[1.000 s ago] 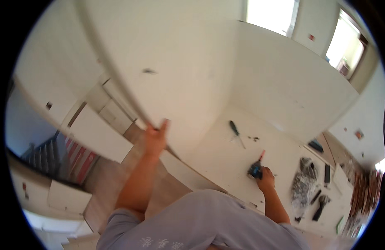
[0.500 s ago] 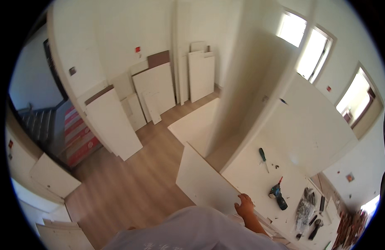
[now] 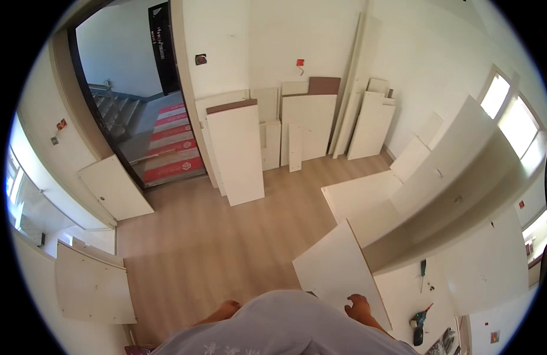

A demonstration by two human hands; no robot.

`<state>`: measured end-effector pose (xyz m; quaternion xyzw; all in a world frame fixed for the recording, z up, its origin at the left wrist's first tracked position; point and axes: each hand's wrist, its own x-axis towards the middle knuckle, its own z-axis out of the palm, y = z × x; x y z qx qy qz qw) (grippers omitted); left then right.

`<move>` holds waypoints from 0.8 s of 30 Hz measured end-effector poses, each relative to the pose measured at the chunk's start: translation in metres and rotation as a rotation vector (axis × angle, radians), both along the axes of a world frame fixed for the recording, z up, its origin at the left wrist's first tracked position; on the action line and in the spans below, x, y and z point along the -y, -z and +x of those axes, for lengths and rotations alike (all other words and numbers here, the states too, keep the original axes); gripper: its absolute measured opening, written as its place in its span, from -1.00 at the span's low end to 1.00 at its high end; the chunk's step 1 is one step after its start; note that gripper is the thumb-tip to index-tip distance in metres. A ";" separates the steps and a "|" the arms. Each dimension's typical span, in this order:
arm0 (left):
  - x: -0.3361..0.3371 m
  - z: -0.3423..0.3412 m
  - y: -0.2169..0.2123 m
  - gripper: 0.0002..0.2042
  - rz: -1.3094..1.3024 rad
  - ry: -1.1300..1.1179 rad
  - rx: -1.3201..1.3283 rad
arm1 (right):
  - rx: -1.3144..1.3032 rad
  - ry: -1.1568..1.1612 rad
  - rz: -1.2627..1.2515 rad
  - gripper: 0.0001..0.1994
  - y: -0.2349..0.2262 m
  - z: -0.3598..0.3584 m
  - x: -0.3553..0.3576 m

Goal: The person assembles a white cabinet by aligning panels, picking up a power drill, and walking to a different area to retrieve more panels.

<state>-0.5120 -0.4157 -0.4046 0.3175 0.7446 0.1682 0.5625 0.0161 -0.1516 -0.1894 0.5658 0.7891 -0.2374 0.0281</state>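
My left hand [image 3: 227, 308] hangs beside my body, partly behind my grey shirt, its fingers mostly hidden. To the right, my right hand [image 3: 357, 307] has its fingers loosely bent and apart, holding nothing I can see. It is over the face of a tilted white panel [image 3: 332, 260]; I cannot tell whether it touches. This panel leans by a partly built white cabinet [image 3: 427, 177] lying on the floor. On the cabinet's board are a dark-handled screwdriver [image 3: 423, 269] and a cordless drill [image 3: 418, 324]. A plastic bag [image 3: 444, 342] is partly cut off below.
Several white boards [image 3: 235, 148] lean on the far wall, with narrower boards [image 3: 373, 124] farther right. A doorway at far left shows stairs [image 3: 110, 109] and a red-striped floor covering [image 3: 173, 145]. More panels [image 3: 93, 284] stand at the left, by the wood floor [image 3: 214, 242].
My view has turned left, bringing the doorway and left panels further in. My right hand has come off the panel's edge. My left hand shows more than before.
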 end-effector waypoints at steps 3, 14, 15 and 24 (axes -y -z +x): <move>-0.036 0.024 -0.037 -0.74 -0.001 -0.063 0.087 | 0.021 -0.051 -0.080 -0.58 0.025 -0.031 -0.023; -0.099 -0.161 -0.107 -0.65 -0.324 -0.156 -0.218 | -0.203 0.009 -0.410 -0.58 0.053 -0.189 -0.162; -0.108 -0.172 -0.115 -0.65 -0.337 -0.189 -0.242 | -0.226 0.023 -0.415 -0.59 0.051 -0.202 -0.177; -0.337 -0.228 -0.180 -0.60 0.059 -0.359 -0.069 | -0.398 -0.168 -0.830 -0.57 -0.007 -0.387 -0.326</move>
